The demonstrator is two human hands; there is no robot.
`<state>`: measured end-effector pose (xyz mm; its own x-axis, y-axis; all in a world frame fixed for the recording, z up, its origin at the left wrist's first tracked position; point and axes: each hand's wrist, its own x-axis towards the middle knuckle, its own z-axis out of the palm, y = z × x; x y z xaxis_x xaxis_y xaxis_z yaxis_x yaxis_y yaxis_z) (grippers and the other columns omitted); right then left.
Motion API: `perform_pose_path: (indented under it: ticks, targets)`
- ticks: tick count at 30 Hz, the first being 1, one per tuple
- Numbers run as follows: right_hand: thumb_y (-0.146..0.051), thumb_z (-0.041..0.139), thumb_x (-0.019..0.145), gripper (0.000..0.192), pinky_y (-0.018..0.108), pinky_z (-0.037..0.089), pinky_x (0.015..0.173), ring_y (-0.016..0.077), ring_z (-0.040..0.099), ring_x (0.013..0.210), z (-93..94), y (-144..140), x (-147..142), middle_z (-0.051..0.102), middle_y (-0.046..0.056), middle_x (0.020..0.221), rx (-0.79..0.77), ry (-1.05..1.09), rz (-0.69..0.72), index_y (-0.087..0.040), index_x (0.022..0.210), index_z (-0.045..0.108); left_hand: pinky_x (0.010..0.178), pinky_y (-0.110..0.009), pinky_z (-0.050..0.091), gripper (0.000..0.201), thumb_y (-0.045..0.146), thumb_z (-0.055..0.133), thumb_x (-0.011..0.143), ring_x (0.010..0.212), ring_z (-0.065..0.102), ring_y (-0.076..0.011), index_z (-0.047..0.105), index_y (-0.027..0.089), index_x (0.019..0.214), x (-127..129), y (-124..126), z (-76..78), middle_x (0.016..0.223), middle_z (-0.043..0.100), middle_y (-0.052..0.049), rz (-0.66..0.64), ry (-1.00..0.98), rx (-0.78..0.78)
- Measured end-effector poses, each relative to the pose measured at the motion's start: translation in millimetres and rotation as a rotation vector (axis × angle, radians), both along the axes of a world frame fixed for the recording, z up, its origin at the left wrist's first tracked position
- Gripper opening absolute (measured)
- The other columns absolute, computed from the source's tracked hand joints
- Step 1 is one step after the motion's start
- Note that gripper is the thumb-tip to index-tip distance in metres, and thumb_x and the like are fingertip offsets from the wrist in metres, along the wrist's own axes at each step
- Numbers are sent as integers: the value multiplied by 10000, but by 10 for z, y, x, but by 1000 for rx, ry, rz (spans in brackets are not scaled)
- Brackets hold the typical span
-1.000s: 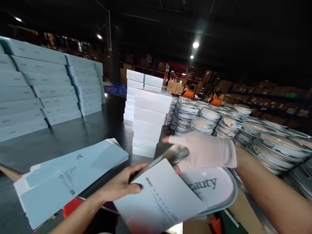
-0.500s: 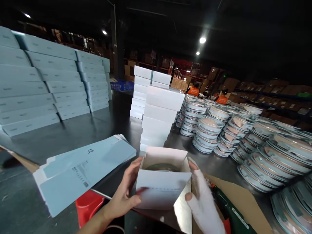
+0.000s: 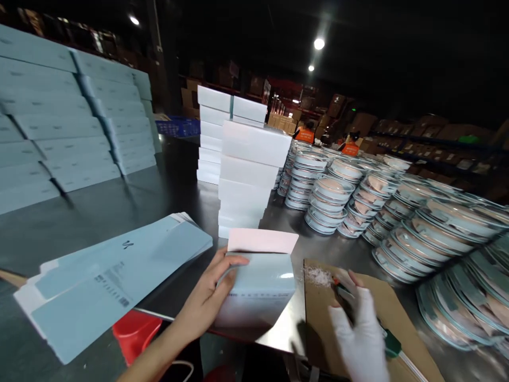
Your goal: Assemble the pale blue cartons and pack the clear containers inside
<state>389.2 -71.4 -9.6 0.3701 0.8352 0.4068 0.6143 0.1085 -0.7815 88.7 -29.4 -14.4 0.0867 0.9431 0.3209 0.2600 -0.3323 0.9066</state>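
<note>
Far left, pale blue boxes are stacked in rows at the back of the dark counter. Nearer, a fanned pile of flat blue sleeves lies w/ its long side running from near-left to far-right.

The left hand is clamped on the left side of the box, thumb over the top edge. 0.5 s ago that box stood open w/ a round tin showing inside and both hands on it; now the front flap is folded down over the opening, the pink rear flap stands up at the back, and the tin is hidden, so the box looks to be at the closing stage. The box sits at the counter's near edge, in front of a stack of white boxes, long axis left-right, front face toward the person.

The gloved right hand has left the box and rests on cardboard over a green-handled tool, fingers loosely spread; can't tell whether it grips it. Far right, stacks of round tins crowd the counter.
</note>
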Motion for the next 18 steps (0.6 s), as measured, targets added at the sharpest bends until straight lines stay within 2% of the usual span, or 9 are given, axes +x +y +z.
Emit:
perform_pose_path:
  ticks: [1,3,4,7,9,10,13,16,18]
  targets:
    - [-649,601,800,618,586,486,1049,407,709,1126,-20,-94,315,741,169,1235,-72,-156,-142,-245,1267,609,1163,-530,402,305,449,484,988,1414,483,-349,688,269,1126,-65,23,44,1318,634,-100,-50,47,-6]
    - [-615,581,774,429,567,553,777,417,740,771,-94,-268,892,763,133,800,-394,-422,-368,-259,975,712,1157,-538,418,326,431,634,892,1406,497,-373,710,287,1175,-177,66,100,1305,667,-93,-117,119,0]
    - [-549,653,700,347,520,547,721,389,723,689,-145,-336,1112,737,106,718,-499,-472,-284,-276,897,741,1163,-550,410,378,414,701,841,1408,495,-386,718,296,1199,-220,85,111,1326,672,-92,-142,151,1]
    - [-327,777,507,255,386,520,619,302,698,620,-324,-443,1385,711,50,661,-658,-146,-49,-296,760,771,1161,-593,400,467,410,792,773,1388,510,-413,749,312,1227,-290,142,97,1415,637,-105,-185,211,-18]
    - [-382,795,550,170,336,449,469,254,630,465,-433,-457,1315,635,27,519,-714,168,-106,-264,606,685,1142,-591,422,458,432,810,768,1336,554,-405,770,315,1209,-295,182,78,1396,637,-116,-197,218,-24]
    - [-450,777,606,258,317,389,403,232,565,376,-472,-465,1250,572,13,443,-738,273,-164,-258,544,615,1131,-579,436,450,436,818,766,1307,575,-395,779,315,1198,-289,201,70,1364,648,-118,-199,211,-21]
    - [-586,700,697,375,319,401,392,205,520,358,-497,-554,1085,546,2,435,-676,427,-177,-260,555,580,1126,-562,441,441,428,840,756,1274,592,-382,793,306,1177,-261,248,55,1295,674,-119,-194,146,7]
    - [-653,719,714,402,362,547,549,225,610,502,-426,-696,1012,629,23,540,-476,656,23,-255,671,682,1182,-611,340,428,407,860,734,1312,554,-399,807,299,1145,-256,271,73,1327,676,-119,-179,82,14]
    - [-709,701,733,458,421,602,706,292,723,706,-379,-728,967,739,79,724,-325,794,197,-271,851,753,1184,-603,332,415,398,868,722,1296,568,-391,814,298,1121,-264,266,110,1312,687,-112,-188,55,-3]
